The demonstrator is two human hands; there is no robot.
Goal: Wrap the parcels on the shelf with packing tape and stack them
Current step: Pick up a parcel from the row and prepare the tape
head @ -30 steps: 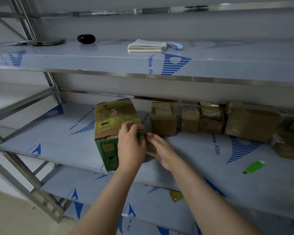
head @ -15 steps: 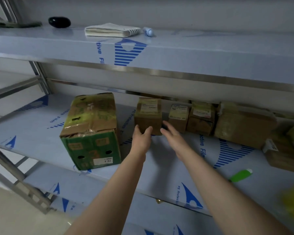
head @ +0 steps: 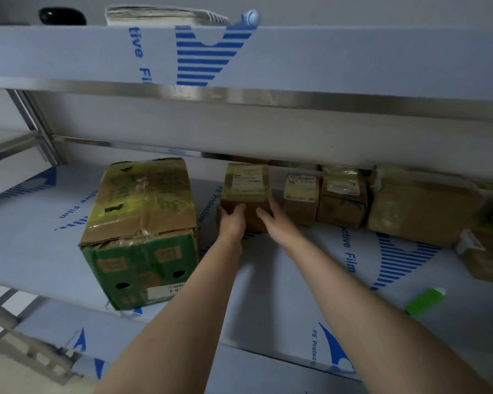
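A small brown parcel (head: 246, 186) with a white label stands at the back of the middle shelf (head: 282, 294). My left hand (head: 232, 223) grips its lower left corner and my right hand (head: 276, 223) grips its lower right side. A large green and brown box (head: 143, 231), wrapped in shiny tape, sits to the left of my arms. To the right stand two more small labelled parcels (head: 300, 197) (head: 343, 200), then a bigger brown parcel (head: 421, 209).
A green cutter (head: 424, 301) lies on the shelf at the right, with another parcel (head: 487, 257) at the right edge. The upper shelf (head: 325, 58) hangs low over the parcels and carries a notebook (head: 160, 17), a black object (head: 61, 16) and a pen tip (head: 251, 17).
My hands left the large green box, reached back and to the right, and took hold of the small labelled parcel. My view moved closer and lower toward the shelf.
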